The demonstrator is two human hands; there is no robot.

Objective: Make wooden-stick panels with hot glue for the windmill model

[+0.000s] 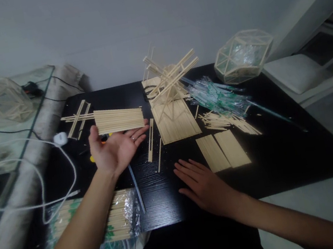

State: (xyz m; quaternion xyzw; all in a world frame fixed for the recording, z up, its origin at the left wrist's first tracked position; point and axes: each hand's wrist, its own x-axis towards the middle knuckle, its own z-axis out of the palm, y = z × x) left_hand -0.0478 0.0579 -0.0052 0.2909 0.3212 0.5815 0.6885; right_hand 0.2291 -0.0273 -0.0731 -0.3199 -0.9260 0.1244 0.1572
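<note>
My left hand [114,148] is turned palm up above the table, a ring on one finger. It holds a small flat panel of wooden sticks laid side by side [119,120], with the thumb at its left end and the fingers along its lower edge. My right hand [201,185] lies palm down on the black tabletop, fingers stretched out, holding nothing. Just beyond it lie two small stick panels, a left one [213,153] and a right one [232,148]. A larger stick panel [177,122] lies farther back, in the middle.
Crossed sticks [173,74] rise behind the large panel. Clear wrappers [218,96] and loose short sticks [230,121] lie to the right. A packet of sticks [121,214] sits near-left by a white cable [73,171]. A faceted stick-framed shape [244,55] stands back right.
</note>
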